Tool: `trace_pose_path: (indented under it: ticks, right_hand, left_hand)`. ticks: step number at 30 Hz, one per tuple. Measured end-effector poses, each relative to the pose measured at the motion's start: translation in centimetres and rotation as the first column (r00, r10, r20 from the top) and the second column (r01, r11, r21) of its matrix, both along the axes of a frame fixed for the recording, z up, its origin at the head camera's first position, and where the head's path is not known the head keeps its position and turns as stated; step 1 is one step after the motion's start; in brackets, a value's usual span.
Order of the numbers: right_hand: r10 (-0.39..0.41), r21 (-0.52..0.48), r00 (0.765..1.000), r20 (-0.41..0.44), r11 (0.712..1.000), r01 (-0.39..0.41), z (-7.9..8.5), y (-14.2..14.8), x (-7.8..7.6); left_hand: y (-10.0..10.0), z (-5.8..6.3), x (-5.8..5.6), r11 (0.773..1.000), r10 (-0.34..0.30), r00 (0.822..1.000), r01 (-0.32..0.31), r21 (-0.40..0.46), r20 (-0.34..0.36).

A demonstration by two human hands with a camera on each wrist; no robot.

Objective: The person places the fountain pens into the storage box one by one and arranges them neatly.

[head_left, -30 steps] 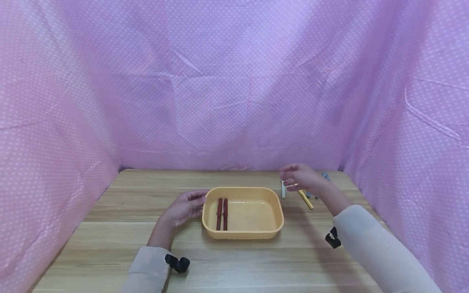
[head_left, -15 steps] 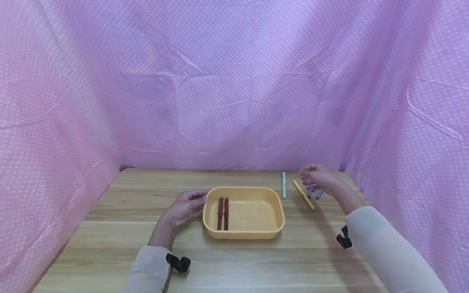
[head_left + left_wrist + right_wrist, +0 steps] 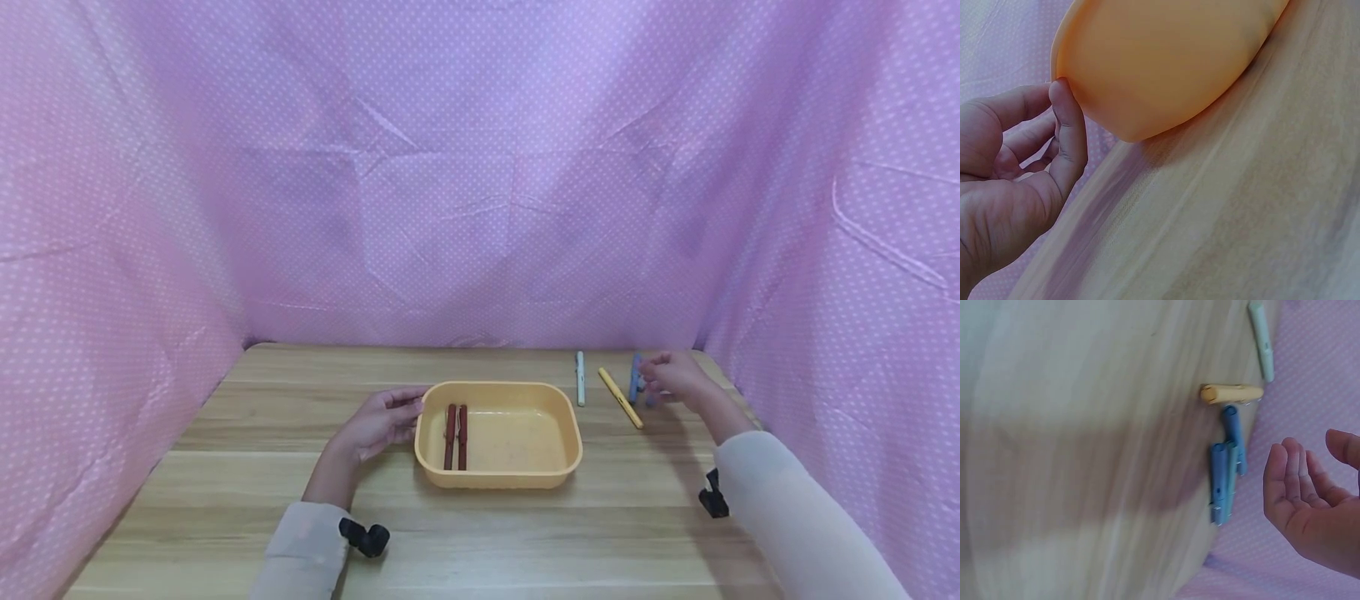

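A yellow plastic basin (image 3: 498,481) stands mid-table with two dark red pens (image 3: 462,437) side by side at its left end. My left hand (image 3: 381,423) is at its left side; in the left wrist view, thumb and index finger pinch the basin's rim. My right hand (image 3: 675,379) hovers over the blue pens (image 3: 634,379) at the right, thumb apart from gently bent fingers, nothing between them. In the right wrist view two blue pens (image 3: 1218,481) and a teal pen (image 3: 1230,481) lie close together; the head view hides part of this group behind the hand.
Left of the blue pens lie a yellow pen (image 3: 621,398), set aslant, and a pale green pen (image 3: 581,379). The wooden table (image 3: 480,542) ends at a pink dotted curtain (image 3: 480,208) at the back and sides.
My right hand has moved right, from above the pale green and yellow pens to the blue ones, and lowered slightly. The left hand and basin stay in place.
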State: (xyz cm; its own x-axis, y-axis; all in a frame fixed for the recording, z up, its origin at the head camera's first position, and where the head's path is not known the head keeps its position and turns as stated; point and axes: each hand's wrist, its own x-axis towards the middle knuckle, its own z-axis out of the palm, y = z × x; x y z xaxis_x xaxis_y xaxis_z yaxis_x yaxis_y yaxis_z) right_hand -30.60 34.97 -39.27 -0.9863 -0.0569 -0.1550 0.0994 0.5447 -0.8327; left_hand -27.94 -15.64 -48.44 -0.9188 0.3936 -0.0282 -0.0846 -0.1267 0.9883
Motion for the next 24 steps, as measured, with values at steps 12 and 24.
trace_pose_path:
  ticks: [12, 24]
  right_hand:
    - [-0.137, -0.058, 0.990, 0.036, 0.989, 0.139, -2.5, 2.1, -0.4]
    - [-0.243, -0.294, 0.964, 0.110, 0.918, 0.266, -4.2, 2.7, -0.5]
  left_hand:
    - [-0.1, 0.1, -0.1, 1.000, -0.002, 1.000, 0.002, 0.002, 0.005]
    - [0.0, 0.0, -0.2, 1.000, -0.014, 1.000, 0.014, 0.004, 0.003]
